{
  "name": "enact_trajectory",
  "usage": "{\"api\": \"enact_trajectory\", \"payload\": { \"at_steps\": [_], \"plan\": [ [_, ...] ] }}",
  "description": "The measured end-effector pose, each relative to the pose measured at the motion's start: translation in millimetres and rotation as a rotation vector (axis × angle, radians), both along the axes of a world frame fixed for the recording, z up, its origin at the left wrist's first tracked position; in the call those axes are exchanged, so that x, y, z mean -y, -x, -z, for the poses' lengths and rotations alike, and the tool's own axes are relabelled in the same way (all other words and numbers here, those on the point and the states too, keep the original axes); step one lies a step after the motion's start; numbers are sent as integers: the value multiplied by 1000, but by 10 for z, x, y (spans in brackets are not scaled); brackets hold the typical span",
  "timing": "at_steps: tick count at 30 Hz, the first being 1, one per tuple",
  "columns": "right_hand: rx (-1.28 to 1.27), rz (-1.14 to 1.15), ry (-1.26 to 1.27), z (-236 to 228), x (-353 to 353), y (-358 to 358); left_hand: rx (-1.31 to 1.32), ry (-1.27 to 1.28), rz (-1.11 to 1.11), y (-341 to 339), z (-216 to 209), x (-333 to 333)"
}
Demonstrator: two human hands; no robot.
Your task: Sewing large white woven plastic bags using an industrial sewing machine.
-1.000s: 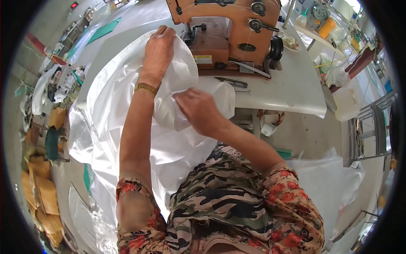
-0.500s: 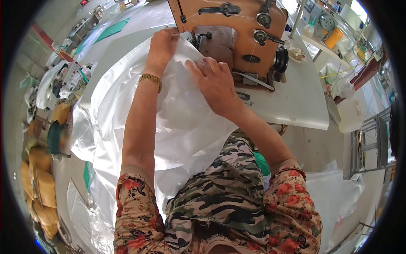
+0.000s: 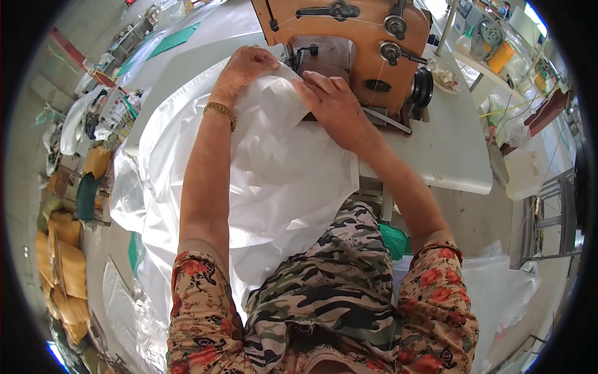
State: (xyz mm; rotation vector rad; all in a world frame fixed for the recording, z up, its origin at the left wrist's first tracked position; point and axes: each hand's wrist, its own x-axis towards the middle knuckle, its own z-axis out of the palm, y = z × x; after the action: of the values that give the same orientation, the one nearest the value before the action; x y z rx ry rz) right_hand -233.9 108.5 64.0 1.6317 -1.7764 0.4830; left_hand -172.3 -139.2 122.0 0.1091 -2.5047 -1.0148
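Observation:
A glossy white sheet [image 3: 280,168], plastic or coated cloth, spreads over the table and drapes across my lap. My left hand [image 3: 243,71] pinches its far edge, fingers bent together, just left of the needle area of an orange-brown sewing machine [image 3: 367,37]. Close to the machine's base, my right hand [image 3: 336,109] rests at the sheet's right edge, fingers mostly stretched and the thumb side toward the sheet. White thread runs along the machine's front past its tension knobs [image 3: 395,26]. The needle tip is too small to make out.
The pale machine table [image 3: 445,156] extends to the right, with a small dish [image 3: 445,78] behind the handwheel [image 3: 422,87]. A shelf with an orange container [image 3: 500,60] stands at the far right. Brown stacked material [image 3: 65,268] lies at the left; more clear sheeting [image 3: 498,287] hangs at the lower right.
My left hand has come slightly nearer and its fingers have curled more. My right hand has shifted right with the sheet's edge. The whole view has moved a little.

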Motion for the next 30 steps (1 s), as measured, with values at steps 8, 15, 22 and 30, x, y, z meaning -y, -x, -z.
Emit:
{"api": "enact_trajectory", "payload": {
  "at_steps": [8, 15, 22, 30],
  "plan": [
    [137, -265, 25, 40, 76, 85, 193, -167, -33, -100, -59, -28],
    [246, -273, 204, 147, 164, 27, 212, -18, -148, -72, 24, -18],
    [206, -210, 334, 188, 182, 60, 353, 72, -86, 75, -89, -53],
    [93, -182, 422, 255, 285, 54, 205, 221, -100, 119, -52, -89]
  ]
}}
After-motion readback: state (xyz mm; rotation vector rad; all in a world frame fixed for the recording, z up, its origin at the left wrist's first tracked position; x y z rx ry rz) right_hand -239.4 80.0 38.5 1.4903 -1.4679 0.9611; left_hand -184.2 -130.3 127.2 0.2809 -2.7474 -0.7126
